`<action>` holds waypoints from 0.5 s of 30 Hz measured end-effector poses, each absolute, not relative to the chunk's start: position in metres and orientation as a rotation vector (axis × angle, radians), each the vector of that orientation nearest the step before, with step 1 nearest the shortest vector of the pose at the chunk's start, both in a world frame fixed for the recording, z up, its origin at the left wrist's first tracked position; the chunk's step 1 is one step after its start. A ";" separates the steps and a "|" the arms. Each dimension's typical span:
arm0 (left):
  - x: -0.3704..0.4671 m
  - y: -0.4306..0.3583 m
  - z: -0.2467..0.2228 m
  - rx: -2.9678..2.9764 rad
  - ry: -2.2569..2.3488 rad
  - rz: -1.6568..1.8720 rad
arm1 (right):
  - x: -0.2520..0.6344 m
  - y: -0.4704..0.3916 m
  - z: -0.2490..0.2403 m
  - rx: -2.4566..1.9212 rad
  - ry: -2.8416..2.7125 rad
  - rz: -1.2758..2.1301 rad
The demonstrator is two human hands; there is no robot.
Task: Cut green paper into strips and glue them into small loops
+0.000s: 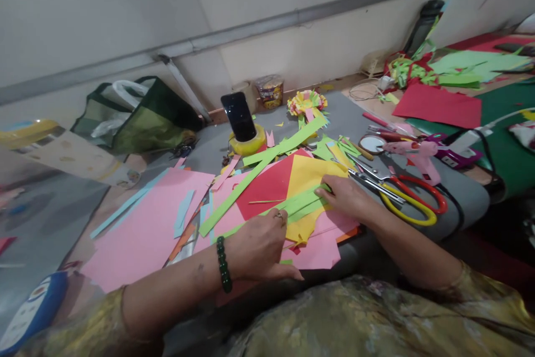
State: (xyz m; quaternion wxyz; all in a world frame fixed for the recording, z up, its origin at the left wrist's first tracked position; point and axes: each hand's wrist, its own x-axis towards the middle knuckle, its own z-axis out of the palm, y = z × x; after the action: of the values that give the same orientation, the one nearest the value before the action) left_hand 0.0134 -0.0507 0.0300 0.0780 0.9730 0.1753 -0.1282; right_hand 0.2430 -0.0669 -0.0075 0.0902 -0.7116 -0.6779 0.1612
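Note:
Several light green paper strips [303, 205] lie in a narrow stack across yellow paper [315, 170] and red paper [265, 184]. My right hand [345, 195] pinches the right end of these strips between thumb and fingers. On their left part rests my left hand [261, 245], palm down with the thumb stretched away from the fingers; its fingertips are partly hidden. Pink paper sheets [320, 257] lie underneath. Two longer green strips [238, 195] cross just beyond my hands. To the right are scissors with yellow handles [412, 212] and scissors with red handles [430, 192].
A phone [238, 116] leans upright by a yellow tape roll [251, 142]. Behind stand a paper flower [307, 102] and a noodle cup [270, 91]. A pink glue gun [418, 156] with its cable lies right. A large pink sheet [154, 223] and green bag [146, 115] are left.

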 end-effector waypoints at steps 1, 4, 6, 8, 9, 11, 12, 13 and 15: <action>0.016 -0.050 0.028 2.896 0.518 -0.395 | 0.242 -0.067 -0.007 -2.122 -2.012 0.492; 0.023 -0.044 0.024 2.867 0.552 -0.457 | 0.242 -0.067 -0.006 -2.136 -1.990 0.521; 0.028 -0.040 0.023 2.851 0.577 -0.503 | 0.243 -0.067 -0.007 -2.127 -1.976 0.525; 0.033 -0.037 0.024 2.837 0.611 -0.520 | 0.245 -0.067 -0.009 -2.099 -1.961 0.521; 0.036 -0.036 0.025 2.831 0.629 -0.520 | 0.246 -0.067 -0.010 -2.084 -1.953 0.518; 0.040 -0.035 0.026 2.818 0.654 -0.524 | 0.248 -0.067 -0.012 -2.059 -1.935 0.511; 0.041 -0.035 0.026 2.812 0.662 -0.529 | 0.248 -0.067 -0.012 -2.053 -1.930 0.506; 0.041 -0.035 0.026 2.807 0.669 -0.536 | 0.248 -0.068 -0.012 -2.053 -1.927 0.498; 0.041 -0.034 0.025 2.799 0.680 -0.544 | 0.249 -0.068 -0.013 -2.069 -1.933 0.482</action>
State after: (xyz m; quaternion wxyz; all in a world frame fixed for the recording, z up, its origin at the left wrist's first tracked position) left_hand 0.0411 -0.0344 0.0248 0.1048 0.9496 0.2308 -0.1846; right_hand 0.2486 -0.0684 -0.0128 0.1340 -0.7138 -0.6670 0.1663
